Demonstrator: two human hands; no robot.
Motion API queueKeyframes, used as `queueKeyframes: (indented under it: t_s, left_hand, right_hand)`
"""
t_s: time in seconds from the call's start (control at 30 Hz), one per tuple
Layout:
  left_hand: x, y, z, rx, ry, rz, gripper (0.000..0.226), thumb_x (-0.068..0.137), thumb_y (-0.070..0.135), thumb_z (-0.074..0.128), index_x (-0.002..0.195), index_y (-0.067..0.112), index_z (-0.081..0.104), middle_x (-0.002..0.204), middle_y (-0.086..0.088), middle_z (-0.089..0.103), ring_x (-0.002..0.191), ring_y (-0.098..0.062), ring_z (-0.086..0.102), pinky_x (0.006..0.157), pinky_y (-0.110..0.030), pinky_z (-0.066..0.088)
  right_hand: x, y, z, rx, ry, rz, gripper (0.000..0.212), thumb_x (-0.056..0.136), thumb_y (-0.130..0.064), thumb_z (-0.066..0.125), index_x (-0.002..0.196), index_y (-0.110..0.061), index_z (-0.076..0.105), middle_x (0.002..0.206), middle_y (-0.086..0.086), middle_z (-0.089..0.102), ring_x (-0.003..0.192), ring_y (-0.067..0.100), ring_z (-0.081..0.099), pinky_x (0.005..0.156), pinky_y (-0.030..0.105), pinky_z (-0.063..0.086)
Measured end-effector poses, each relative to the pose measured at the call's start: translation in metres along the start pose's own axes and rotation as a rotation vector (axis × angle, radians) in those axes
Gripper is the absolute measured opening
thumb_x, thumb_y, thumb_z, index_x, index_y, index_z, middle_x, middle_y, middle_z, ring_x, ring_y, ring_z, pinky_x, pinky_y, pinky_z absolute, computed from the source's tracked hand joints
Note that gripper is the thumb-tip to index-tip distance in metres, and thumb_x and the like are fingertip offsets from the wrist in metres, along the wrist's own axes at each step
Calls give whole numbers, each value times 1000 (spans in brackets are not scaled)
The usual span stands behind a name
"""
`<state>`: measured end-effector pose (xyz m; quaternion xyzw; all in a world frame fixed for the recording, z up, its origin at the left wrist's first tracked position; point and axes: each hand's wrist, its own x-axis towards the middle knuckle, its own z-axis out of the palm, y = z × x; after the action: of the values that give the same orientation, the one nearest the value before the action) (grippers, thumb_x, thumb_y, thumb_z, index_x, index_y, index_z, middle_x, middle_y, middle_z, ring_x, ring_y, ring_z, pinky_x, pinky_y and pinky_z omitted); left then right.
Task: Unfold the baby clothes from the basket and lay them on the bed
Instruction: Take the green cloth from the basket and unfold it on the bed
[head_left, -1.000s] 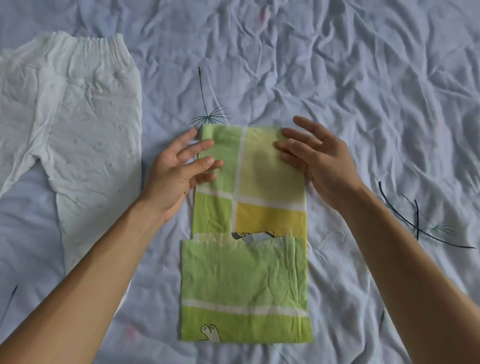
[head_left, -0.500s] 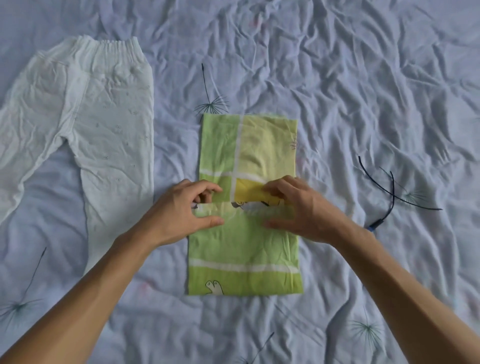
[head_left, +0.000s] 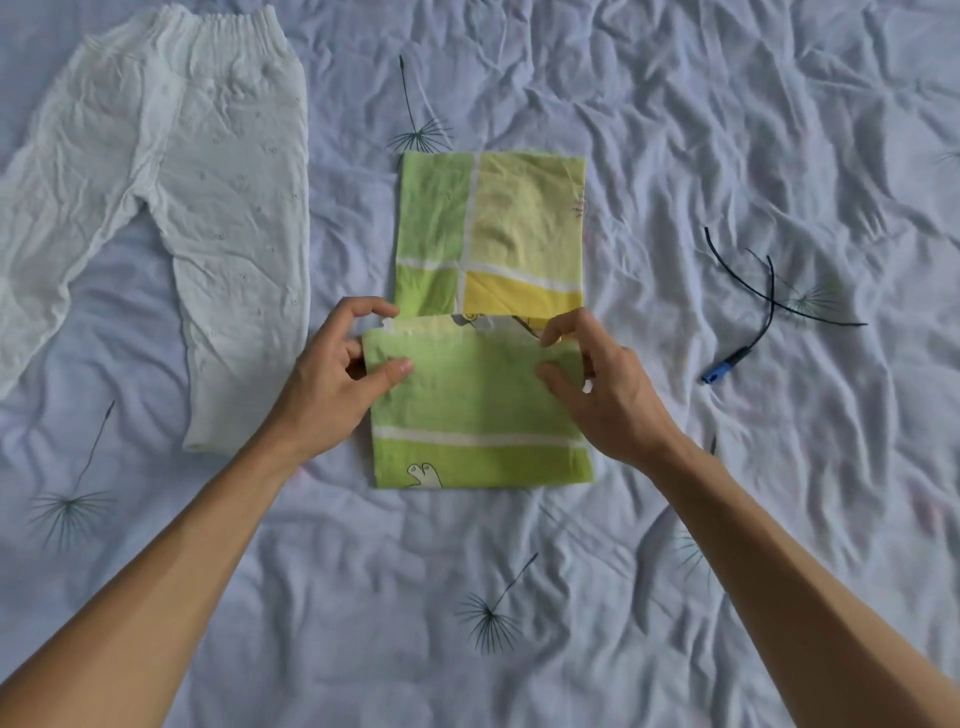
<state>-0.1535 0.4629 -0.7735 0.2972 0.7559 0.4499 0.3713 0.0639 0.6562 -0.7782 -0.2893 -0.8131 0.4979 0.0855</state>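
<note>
A green and yellow baby garment (head_left: 483, 395) with white stripes lies partly folded in the middle of the bed. Its far half lies flat; its near half is a folded flap. My left hand (head_left: 332, 384) pinches the flap's upper left corner between thumb and fingers. My right hand (head_left: 592, 384) pinches the flap's upper right corner the same way. White baby trousers (head_left: 208, 208) lie spread flat at the left, apart from both hands. No basket is in view.
The bed (head_left: 779, 130) is covered by a wrinkled pale lilac sheet printed with dark dandelion seeds. A thin black cable with a blue plug (head_left: 727, 364) lies to the right of the garment, close to my right wrist.
My hands came back from the garment's far edge to its middle fold and took hold of the near flap's top corners. The view shifted, so the clothes sit higher in frame.
</note>
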Motion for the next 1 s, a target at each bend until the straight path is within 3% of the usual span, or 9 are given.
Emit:
queueKeyframes:
  t_s: [0.13, 0.2, 0.3, 0.37, 0.43, 0.57, 0.73, 0.87, 1.0]
  left_hand:
    - [-19, 7, 3, 88, 98, 38, 32, 88, 33, 73, 111, 49, 59, 93, -13, 74, 83, -40, 68, 81, -51, 54]
    - [-27, 13, 4, 59, 128, 70, 25, 89, 34, 71, 106, 49, 61, 98, -1, 74, 85, -27, 71, 82, -45, 55]
    - [-39, 21, 8, -44, 100, 83, 18, 91, 26, 68, 95, 44, 69, 87, 2, 73, 78, -15, 66, 76, -31, 51]
    - [-49, 20, 9, -39, 88, 94, 15, 91, 25, 68, 92, 40, 73, 83, 5, 72, 68, -27, 56, 72, -31, 47]
    - [-62, 18, 7, -49, 69, 85, 12, 91, 27, 69, 96, 36, 74, 92, 9, 74, 71, -38, 55, 74, -38, 46]
    - [-91, 16, 4, -174, -10, 39, 17, 87, 24, 73, 99, 36, 77, 103, 9, 77, 90, -15, 68, 88, -43, 54]
    - [-129, 3, 2, -253, -145, -9, 26, 81, 19, 79, 102, 32, 78, 106, 0, 80, 96, -14, 76, 85, -25, 60]
    - [-154, -11, 13, -232, -175, -53, 29, 79, 14, 83, 99, 35, 79, 105, -3, 80, 93, -16, 77, 87, -29, 62]
    - [-174, -27, 23, -111, -148, -52, 32, 84, 4, 80, 100, 31, 77, 103, -13, 78, 92, -23, 74, 90, -35, 58]
  right_hand:
    - [-13, -10, 0, 57, 101, -56, 25, 96, -4, 59, 105, -27, 53, 81, -27, 57, 61, 10, 46, 56, 13, 35]
    - [-19, -16, -1, 57, 94, -77, 23, 95, 1, 57, 104, -20, 53, 88, -32, 60, 66, 5, 51, 60, 10, 36]
    - [-27, -23, -3, 41, 44, -39, 28, 91, 8, 55, 96, -18, 64, 93, -19, 67, 79, -6, 56, 73, 11, 39]
    - [-36, -29, -5, 59, 21, 16, 34, 92, 7, 55, 102, -21, 73, 106, -19, 70, 100, -19, 57, 86, 9, 43]
    - [-50, -36, -5, 140, 16, 61, 33, 93, 1, 61, 110, -23, 75, 120, -16, 68, 118, -15, 56, 97, 13, 46]
    - [-89, -48, 4, 239, 69, 112, 25, 85, -14, 81, 104, -28, 76, 111, -2, 76, 100, 10, 72, 91, 33, 58]
    - [-142, -55, 28, 323, 123, 175, 25, 82, -6, 82, 92, -29, 77, 108, -3, 78, 102, 20, 74, 95, 47, 57]
    - [-177, -45, 47, 353, 135, 232, 24, 84, -2, 79, 89, -25, 77, 110, 3, 77, 104, 11, 73, 97, 42, 57]
    - [-205, -29, 57, 171, 125, 228, 23, 84, -15, 80, 84, -37, 78, 89, -4, 78, 83, 15, 71, 80, 32, 53]
